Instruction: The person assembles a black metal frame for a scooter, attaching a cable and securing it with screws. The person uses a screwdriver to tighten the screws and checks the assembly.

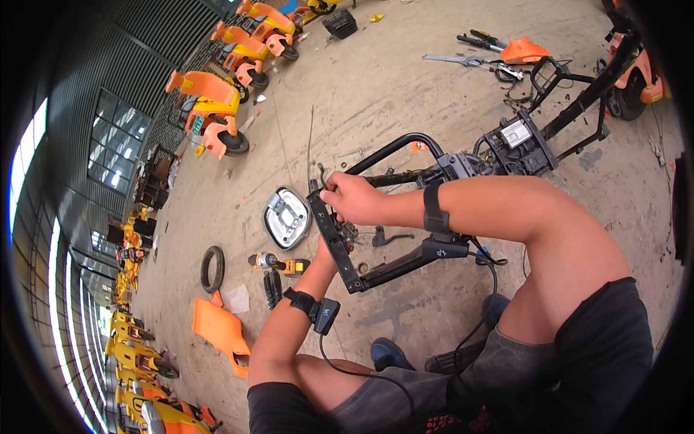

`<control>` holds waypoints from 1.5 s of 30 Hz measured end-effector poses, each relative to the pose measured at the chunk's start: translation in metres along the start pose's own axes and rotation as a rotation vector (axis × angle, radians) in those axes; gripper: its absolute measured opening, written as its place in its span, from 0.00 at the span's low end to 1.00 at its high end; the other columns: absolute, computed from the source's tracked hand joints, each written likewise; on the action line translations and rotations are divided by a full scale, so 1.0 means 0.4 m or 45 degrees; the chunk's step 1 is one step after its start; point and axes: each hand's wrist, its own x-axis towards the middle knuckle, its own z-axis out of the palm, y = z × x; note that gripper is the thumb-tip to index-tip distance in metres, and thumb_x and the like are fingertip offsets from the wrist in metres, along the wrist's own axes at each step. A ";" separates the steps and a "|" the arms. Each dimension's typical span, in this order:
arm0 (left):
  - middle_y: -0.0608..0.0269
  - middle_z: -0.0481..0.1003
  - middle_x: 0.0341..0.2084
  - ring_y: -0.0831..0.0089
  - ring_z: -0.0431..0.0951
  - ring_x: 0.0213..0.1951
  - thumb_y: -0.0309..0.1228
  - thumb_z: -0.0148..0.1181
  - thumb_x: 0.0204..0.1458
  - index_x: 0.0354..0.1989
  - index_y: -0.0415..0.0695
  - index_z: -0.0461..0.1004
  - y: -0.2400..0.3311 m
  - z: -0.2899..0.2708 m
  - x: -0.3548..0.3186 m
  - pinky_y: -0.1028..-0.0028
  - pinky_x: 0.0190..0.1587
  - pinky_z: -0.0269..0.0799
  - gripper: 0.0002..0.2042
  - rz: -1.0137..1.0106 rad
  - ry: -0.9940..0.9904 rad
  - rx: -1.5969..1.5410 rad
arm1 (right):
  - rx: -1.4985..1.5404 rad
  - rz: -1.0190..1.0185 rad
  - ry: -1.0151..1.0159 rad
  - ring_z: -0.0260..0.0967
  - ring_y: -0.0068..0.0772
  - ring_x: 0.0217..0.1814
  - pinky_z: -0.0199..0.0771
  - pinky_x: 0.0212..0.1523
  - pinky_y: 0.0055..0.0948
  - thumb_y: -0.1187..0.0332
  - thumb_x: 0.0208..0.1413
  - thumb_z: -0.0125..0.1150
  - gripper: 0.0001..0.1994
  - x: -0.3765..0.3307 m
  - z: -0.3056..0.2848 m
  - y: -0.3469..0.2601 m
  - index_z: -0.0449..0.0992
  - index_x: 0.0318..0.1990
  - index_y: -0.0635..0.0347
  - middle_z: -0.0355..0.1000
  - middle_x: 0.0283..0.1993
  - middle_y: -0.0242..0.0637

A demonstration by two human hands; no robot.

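A black metal scooter frame (394, 269) lies in front of me, with a flat drilled crossbar (334, 242) at its near-left end. My right hand (354, 198) is closed at the upper end of this crossbar, fingers curled. What they grip, if anything, is hidden. My left hand (327, 252) reaches behind the crossbar's middle, its fingers mostly covered by the bar. Small metal parts (347, 233) show between the hands, too cluttered to make out. Beside the crossbar lies an oval black-rimmed shell with a silvery inside (287, 218). A black lever (390, 236) rests on the floor beyond my right wrist.
Left of my left forearm are a yellow-grey cordless power tool (289, 267), a black coil spring (272, 289), a tyre (212, 268) and an orange panel (219, 329). Parked scooters (210, 108) line the left. Long-handled tools (481, 42) lie far right. Cables trail from both wrists.
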 end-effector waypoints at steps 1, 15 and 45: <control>0.73 0.72 0.24 0.77 0.70 0.17 0.46 0.47 0.59 0.33 0.58 0.68 -0.004 -0.009 0.003 0.76 0.16 0.62 0.09 -0.002 0.019 -0.008 | -0.023 -0.035 -0.033 0.75 0.39 0.25 0.74 0.29 0.37 0.65 0.62 0.55 0.13 -0.001 0.003 -0.005 0.67 0.40 0.69 0.74 0.25 0.48; 0.67 0.73 0.23 0.71 0.71 0.19 0.47 0.48 0.59 0.35 0.53 0.72 0.033 0.064 -0.026 0.72 0.20 0.65 0.13 -0.039 0.148 -0.036 | -0.527 -0.492 -0.386 0.72 0.62 0.39 0.71 0.40 0.49 0.64 0.62 0.53 0.12 -0.089 -0.024 -0.013 0.64 0.43 0.65 0.74 0.33 0.54; 0.71 0.64 0.13 0.76 0.64 0.17 0.55 0.42 0.62 0.35 0.42 0.76 0.063 0.122 -0.221 0.75 0.22 0.63 0.27 -0.206 0.188 0.003 | -0.740 -0.245 -0.134 0.73 0.60 0.42 0.71 0.44 0.50 0.57 0.62 0.53 0.18 -0.133 -0.110 -0.009 0.70 0.41 0.67 0.75 0.36 0.54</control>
